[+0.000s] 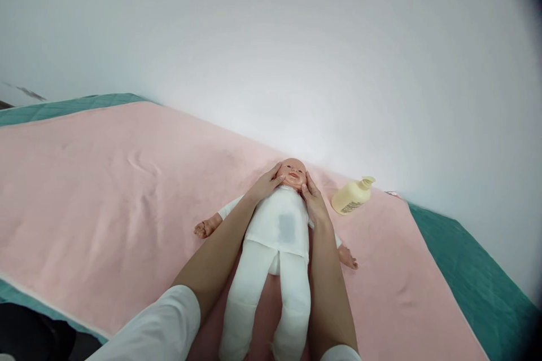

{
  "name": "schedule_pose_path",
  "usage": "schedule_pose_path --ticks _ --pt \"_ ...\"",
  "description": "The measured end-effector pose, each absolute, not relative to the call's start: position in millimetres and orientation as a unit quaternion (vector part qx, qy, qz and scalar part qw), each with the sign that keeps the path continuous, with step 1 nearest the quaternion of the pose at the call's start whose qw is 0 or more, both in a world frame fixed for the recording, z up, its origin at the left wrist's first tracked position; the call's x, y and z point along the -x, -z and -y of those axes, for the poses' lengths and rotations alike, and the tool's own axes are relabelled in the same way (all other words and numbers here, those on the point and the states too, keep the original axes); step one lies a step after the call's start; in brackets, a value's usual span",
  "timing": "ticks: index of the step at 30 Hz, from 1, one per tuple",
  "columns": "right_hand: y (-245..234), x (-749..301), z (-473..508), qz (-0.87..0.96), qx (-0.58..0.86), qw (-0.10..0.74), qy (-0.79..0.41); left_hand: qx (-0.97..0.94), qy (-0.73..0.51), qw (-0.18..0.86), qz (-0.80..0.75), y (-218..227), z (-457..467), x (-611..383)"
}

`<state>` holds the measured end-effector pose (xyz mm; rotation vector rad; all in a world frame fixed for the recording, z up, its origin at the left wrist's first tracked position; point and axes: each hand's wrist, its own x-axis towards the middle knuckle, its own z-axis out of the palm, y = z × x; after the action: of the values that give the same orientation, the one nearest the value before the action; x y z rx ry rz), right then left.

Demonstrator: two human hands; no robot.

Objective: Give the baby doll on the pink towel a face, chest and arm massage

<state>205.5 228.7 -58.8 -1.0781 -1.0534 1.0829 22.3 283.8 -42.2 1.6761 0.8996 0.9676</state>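
A baby doll (277,220) in white clothing lies on its back, with its head toward the wall and its legs toward me. My left hand (268,181) cups one side of the doll's head, its thumb on the cheek. On the other side, my right hand (313,196) holds the head near the jaw, fingers up beside the ear. The doll's arms stretch out sideways, partly hidden under my forearms. A grey-blue patch shows on its chest. To the right of my right hand, a pale yellow pump bottle (351,196) lies tilted on its side.
A pink blanket (105,197) spreads under the doll, over a green quilted cover (466,259) that shows at the edges. The white wall (271,56) rises right behind the doll's head. Something black (29,333) is at the lower left.
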Motion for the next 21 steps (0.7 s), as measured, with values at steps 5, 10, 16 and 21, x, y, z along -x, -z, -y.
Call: schedule_pose_path --ticks 5,10,16,21 --pt "52 -202 -224 0.464 0.481 0.589 -0.454 -0.685 -0.392 0.482 -0.38 33 -278 -21" --pt "44 -195 -224 0.473 0.522 0.576 -0.415 -0.656 -0.413 0.509 -0.374 32 -274 -25" --pt "47 -192 -229 0.469 0.543 0.577 -0.39 -0.645 -0.445 0.529 -0.326 43 -277 -32" --pt "50 -189 -230 0.471 0.559 0.579 -0.361 -0.641 -0.461 0.508 -0.344 51 -283 -35"
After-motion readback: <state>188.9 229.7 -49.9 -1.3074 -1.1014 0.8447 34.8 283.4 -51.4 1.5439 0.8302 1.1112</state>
